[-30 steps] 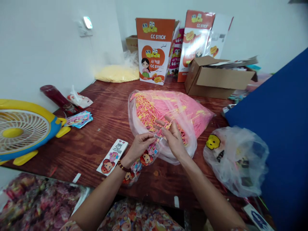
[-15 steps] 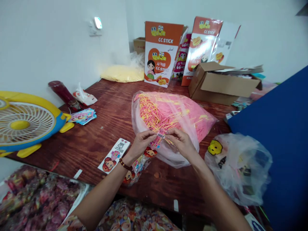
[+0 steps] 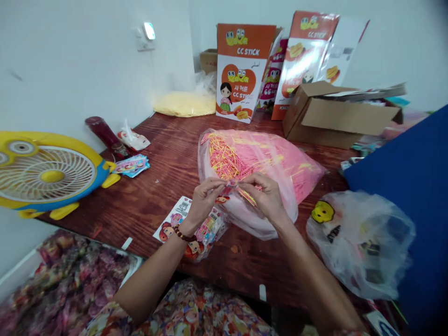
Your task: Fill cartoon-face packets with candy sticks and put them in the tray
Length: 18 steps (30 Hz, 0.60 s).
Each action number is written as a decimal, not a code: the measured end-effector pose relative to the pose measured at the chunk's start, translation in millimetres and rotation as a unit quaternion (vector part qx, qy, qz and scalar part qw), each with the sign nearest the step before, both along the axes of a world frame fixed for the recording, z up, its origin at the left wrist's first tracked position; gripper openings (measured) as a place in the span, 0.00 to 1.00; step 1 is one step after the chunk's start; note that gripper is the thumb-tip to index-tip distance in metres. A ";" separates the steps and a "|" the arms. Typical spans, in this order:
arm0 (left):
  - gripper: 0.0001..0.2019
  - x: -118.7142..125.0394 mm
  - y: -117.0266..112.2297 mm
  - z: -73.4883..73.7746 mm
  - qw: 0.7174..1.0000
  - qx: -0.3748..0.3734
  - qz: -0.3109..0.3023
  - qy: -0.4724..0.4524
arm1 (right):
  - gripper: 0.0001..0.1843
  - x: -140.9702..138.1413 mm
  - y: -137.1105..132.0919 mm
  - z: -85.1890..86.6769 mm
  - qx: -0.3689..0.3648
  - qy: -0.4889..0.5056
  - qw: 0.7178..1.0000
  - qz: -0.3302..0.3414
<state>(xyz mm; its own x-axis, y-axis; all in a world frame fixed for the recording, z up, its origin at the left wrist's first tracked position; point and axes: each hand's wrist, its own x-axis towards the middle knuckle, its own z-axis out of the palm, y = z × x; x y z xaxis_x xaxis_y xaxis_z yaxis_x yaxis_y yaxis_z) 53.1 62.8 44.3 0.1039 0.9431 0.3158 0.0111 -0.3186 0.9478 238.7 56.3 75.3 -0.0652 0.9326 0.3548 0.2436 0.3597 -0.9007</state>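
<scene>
My left hand [image 3: 203, 203] and my right hand [image 3: 268, 198] meet above the table edge, both pinching a small printed packet [image 3: 229, 190] between their fingertips. A few thin pink and yellow sticks [image 3: 248, 196] poke out under my right fingers. Just behind the hands lies a big clear bag of pink and yellow sticks [image 3: 259, 163]. Below my left wrist sits a pile of cartoon-printed packets [image 3: 206, 233], and one flat printed card [image 3: 171, 223] lies beside it on the wooden table [image 3: 164, 163].
A yellow and blue fan [image 3: 49, 175] stands at the left. CC Stick boxes [image 3: 243, 70] and an open cardboard box [image 3: 336, 114] line the back. A clear bag with a smiley [image 3: 360, 242] lies right, by a blue board [image 3: 409, 186]. A tray of wrapped sweets [image 3: 63, 280] sits lower left.
My right hand drew back from the stick bag and closed with the left on the packet. The packet was lifted and turned between the fingertips. The view shifted slightly left.
</scene>
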 end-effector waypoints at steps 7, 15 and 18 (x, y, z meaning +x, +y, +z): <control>0.10 -68.8 0.4 8.9 0.991 -0.110 0.074 0.010 | 0.09 3.7 15.1 -33.9 -0.072 -0.008 0.996 0.044; 0.15 -138.9 -3.1 -65.9 0.950 -0.201 0.090 0.223 | 0.13 85.9 32.8 -92.8 -0.103 -0.393 0.909 -0.089; 0.16 -143.2 -5.2 -84.7 0.920 -0.145 0.104 0.350 | 0.14 96.5 40.7 -96.8 -0.099 -0.505 0.853 -0.088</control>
